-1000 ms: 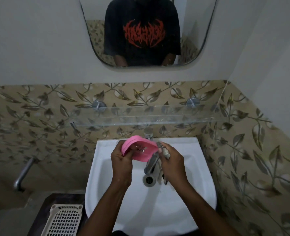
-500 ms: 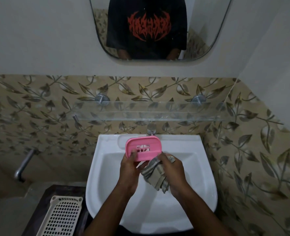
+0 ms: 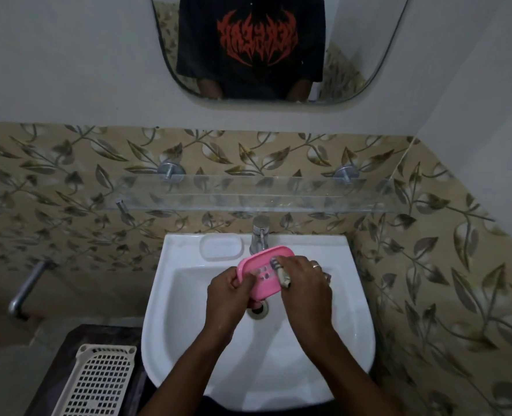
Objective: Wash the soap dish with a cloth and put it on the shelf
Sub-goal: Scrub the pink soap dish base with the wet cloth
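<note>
Washing step underway: left hand closed on the near-left edge of the pink soap dish over the sink, right hand closed around the cloth rubbing its face; next, probably lift it to the glass shelf above both hands.

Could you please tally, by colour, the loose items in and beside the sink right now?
Pink: 1, the soap dish, held in the left hand
Grey striped: 1, the cloth, pressed on it by the right hand
Cream: 1, the perforated basket, lower left of the sink
Total: 3
</note>
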